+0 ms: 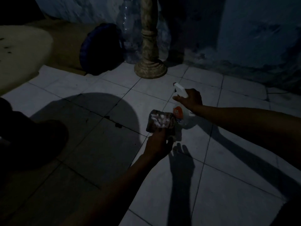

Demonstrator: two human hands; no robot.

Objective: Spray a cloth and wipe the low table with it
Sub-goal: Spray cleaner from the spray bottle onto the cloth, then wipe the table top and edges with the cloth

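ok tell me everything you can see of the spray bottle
The spray bottle looks like clear plastic, with a white trigger head pointing left and an orange-and-white label on its front. It appears to stand upright on the floor tiles, just right of the foamy cloth. The right hand grips its neck at the trigger.

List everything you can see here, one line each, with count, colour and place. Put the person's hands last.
cloth: one, dark with white foam on top, held over the floor at centre
spray bottle: one, clear with white trigger head, right of the cloth
pedestal: one, beige, standing at top centre
cushion: one, dark blue, left of the pedestal
plastic bottles: clear, count unclear, behind the pedestal
low table: one, pale top, far left
floor: white tiles
hands: left holds the cloth; right grips the spray bottle
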